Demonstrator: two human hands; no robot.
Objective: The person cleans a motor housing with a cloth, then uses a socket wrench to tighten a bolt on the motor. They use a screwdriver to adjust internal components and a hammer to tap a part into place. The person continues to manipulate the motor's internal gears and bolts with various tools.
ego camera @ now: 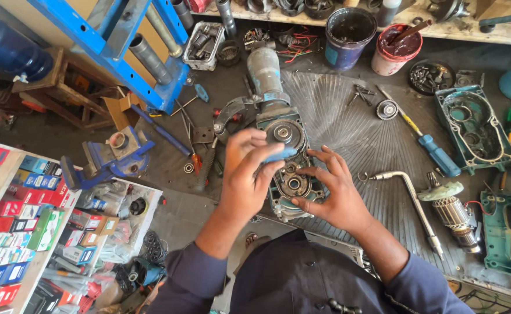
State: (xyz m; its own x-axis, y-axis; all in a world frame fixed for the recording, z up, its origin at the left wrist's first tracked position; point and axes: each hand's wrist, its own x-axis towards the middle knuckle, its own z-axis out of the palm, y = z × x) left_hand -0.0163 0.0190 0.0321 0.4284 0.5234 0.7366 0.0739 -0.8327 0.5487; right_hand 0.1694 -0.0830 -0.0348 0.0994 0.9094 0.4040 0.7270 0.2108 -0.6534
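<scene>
Open gearbox point(290, 174) lies lengthwise away from person, under both hands; left hand point(247, 174) pinching blue tool point(280, 154), right hand point(331, 192) flat on housing, gripping nothing

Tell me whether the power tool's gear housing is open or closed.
Open. The gear housing shows bare gears and bearings on top, and a teal cover lies apart on the bench to the right.

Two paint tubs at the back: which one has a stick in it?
The white tub with red rim, right of the dark blue tub; a brown stick stands in it.
</scene>
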